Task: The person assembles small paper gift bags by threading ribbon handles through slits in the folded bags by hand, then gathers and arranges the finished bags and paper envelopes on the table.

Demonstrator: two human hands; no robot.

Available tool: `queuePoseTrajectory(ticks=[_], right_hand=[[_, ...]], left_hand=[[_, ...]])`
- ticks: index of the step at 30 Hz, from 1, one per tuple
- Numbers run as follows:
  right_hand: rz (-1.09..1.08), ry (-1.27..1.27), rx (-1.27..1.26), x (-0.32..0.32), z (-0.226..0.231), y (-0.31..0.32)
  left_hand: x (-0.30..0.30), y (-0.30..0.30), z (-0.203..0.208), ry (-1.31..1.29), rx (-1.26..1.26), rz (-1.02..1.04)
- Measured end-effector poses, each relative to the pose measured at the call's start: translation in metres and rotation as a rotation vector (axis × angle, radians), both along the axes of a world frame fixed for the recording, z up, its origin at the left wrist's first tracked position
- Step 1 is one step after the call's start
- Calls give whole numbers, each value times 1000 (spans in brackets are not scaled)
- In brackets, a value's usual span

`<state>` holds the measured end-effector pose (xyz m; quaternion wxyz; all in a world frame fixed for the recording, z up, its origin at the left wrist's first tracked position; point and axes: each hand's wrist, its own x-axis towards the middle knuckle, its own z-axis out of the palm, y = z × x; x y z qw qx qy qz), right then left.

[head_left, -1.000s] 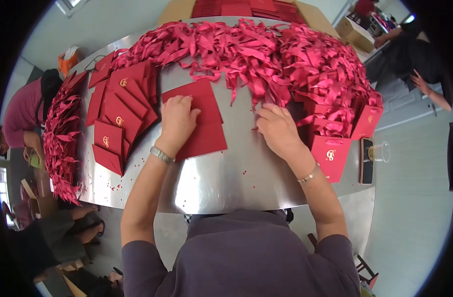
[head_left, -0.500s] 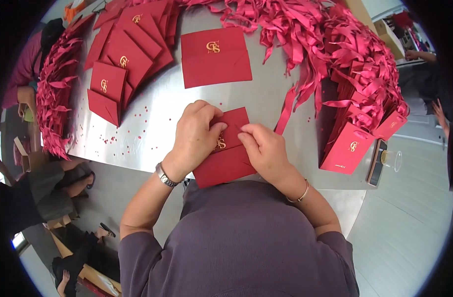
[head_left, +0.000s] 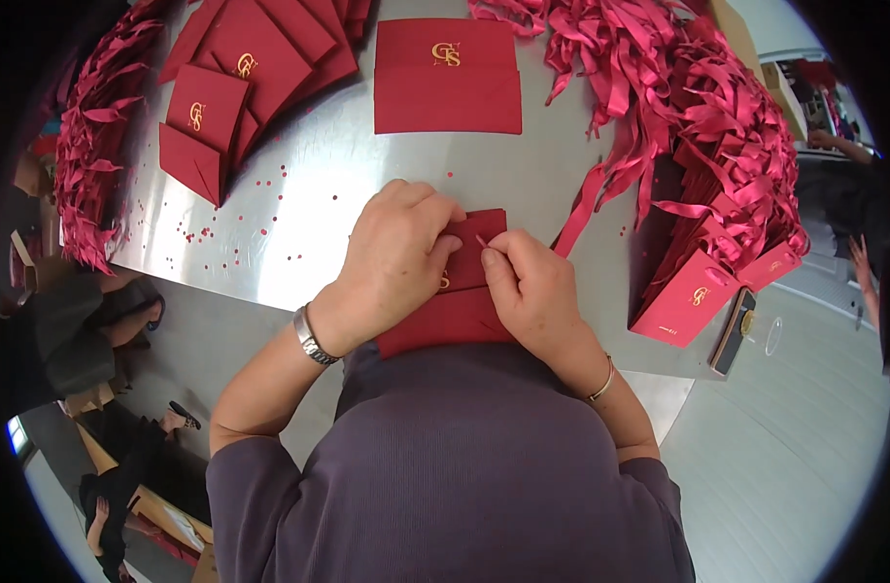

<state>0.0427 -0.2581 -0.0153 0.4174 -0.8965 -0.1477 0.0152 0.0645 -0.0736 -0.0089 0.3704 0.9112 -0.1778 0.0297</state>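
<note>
A flat, folded red paper gift bag (head_left: 445, 323) with a gold emblem lies at the table's near edge, against my front. My left hand (head_left: 398, 255), with a metal watch on the wrist, is closed over the bag's upper left part, thumb and fingers pinched at its top. My right hand (head_left: 532, 290), with a thin bangle, pinches a short end of red ribbon (head_left: 481, 239) at the bag's upper part. The left fingertips hide part of the emblem, and what lies under them cannot be seen.
Another flat red bag (head_left: 447, 102) lies ahead. Several more bags (head_left: 207, 102) are piled at the far left. Red ribbons (head_left: 610, 78) heap at the far right, beside standing bags (head_left: 686, 296), a phone (head_left: 734, 332) and a clear cup (head_left: 773, 336). Red paper dots dot the metal table (head_left: 319, 214).
The view has shifted, so the table things sit differently in it. Both hands stay at the bag; a ribbon end now shows at my right fingertips.
</note>
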Motion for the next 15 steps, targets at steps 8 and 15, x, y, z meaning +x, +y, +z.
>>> queuePoseTrajectory(ticks=[8, 15], right_hand=[[41, 141, 99, 2, 15, 17], [116, 128, 21, -19, 24, 3]], left_hand=[[-9, 12, -10, 171, -107, -13], [-15, 6, -1, 161, -25, -25]])
